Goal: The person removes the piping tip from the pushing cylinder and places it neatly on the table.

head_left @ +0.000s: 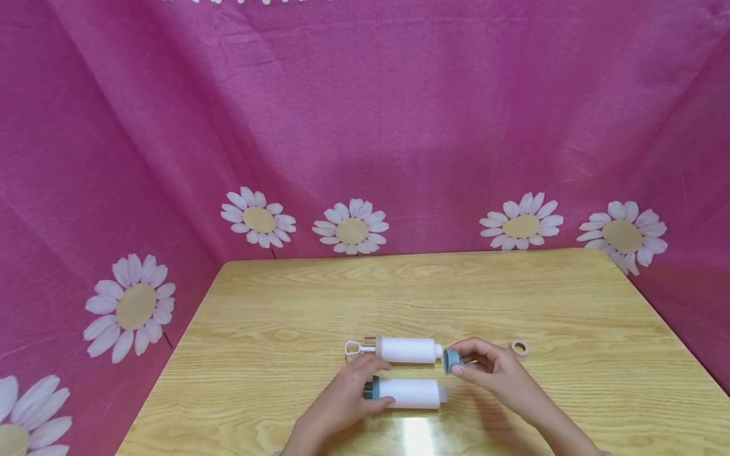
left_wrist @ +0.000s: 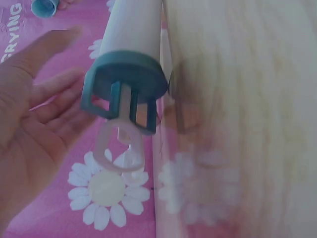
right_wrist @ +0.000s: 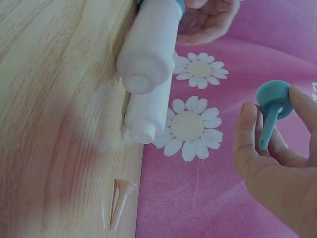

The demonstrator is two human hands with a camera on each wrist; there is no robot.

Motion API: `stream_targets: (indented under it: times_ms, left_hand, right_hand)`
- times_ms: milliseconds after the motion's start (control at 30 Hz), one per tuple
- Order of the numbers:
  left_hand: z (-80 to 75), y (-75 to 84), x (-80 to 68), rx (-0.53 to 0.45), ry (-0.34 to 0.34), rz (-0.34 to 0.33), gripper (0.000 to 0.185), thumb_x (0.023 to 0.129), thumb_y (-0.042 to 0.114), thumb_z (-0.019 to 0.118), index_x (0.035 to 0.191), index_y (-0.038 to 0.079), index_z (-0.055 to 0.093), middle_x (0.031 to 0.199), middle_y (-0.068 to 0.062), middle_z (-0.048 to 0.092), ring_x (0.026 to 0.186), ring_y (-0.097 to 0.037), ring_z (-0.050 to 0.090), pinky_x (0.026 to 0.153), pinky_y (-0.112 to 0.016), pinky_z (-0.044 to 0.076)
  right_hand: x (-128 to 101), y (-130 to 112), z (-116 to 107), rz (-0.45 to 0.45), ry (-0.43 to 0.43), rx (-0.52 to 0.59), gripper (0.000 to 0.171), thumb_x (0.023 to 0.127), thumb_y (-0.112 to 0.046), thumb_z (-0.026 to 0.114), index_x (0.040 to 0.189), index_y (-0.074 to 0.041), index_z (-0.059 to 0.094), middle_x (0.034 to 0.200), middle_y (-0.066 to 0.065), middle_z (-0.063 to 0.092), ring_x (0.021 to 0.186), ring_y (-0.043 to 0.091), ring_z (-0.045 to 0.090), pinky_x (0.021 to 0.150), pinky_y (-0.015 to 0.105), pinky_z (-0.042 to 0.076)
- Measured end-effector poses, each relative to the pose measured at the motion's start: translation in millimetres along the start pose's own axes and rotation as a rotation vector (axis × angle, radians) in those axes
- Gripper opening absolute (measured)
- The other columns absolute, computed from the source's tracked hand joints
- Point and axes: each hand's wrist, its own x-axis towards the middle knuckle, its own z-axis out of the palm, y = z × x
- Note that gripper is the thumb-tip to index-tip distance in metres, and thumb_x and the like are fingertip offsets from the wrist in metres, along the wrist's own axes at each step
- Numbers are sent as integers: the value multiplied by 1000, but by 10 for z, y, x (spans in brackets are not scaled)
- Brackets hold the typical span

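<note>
Two white dessert syringes lie side by side on the table. The nearer syringe has a teal collar with finger loops, and a pale ring-handled plunger sticks out of it. Around that collar end, without gripping it, my left hand spreads its fingers and thumb. Thumb and fingers of my right hand pinch a teal nozzle, a wide cap with a thin tube, off the tips of both syringes. Its wide mouth faces left in the head view.
Behind lies the farther syringe, with a beige collar and its plunger partly pulled out. A beige nozzle stands on the wooden table to the right. Pink cloth with daisies hangs behind and beside the table.
</note>
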Motion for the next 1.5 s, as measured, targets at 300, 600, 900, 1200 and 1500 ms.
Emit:
stream_targets:
  times_ms: [300,600,900,1200,1500]
  left_hand:
    - [-101,39,16,-101,278,158,47,76,15,83,118,7,63,118,-3,66,114,-20,64,97,-30,55]
    - [-124,146,111,-147,371,335,47,74,10,84,116,6,63,116,-7,68,109,-24,65,97,-29,56]
    - [-88,310,238,-161,377,423,50,74,11,85,119,7,62,116,-8,69,107,-20,66,97,-31,55]
    - [-16,399,321,-164,345,472,47,77,13,83,119,4,62,116,-6,68,110,-16,66,103,-29,52]
    - [-17,467,340,-196,320,486,42,80,12,81,118,8,64,114,-4,69,109,-15,67,98,-20,53]
  right_hand:
    - [-4,-20,-4,4,4,-11,24,92,-3,63,114,4,63,101,-14,68,92,-2,65,75,20,57]
    - [15,-68,47,-14,-4,6,27,90,-4,66,115,5,62,101,-13,67,92,-4,62,75,19,57]
    - [49,-95,141,-26,-42,13,23,92,-9,66,113,0,64,103,-8,67,93,0,63,78,18,56]
    - [41,-94,199,-29,-77,11,21,93,-10,65,113,-4,65,100,-6,68,92,3,64,79,20,55]
    - [13,-93,216,-8,-86,12,21,94,-12,64,114,-4,65,102,-6,67,92,4,64,79,21,55]
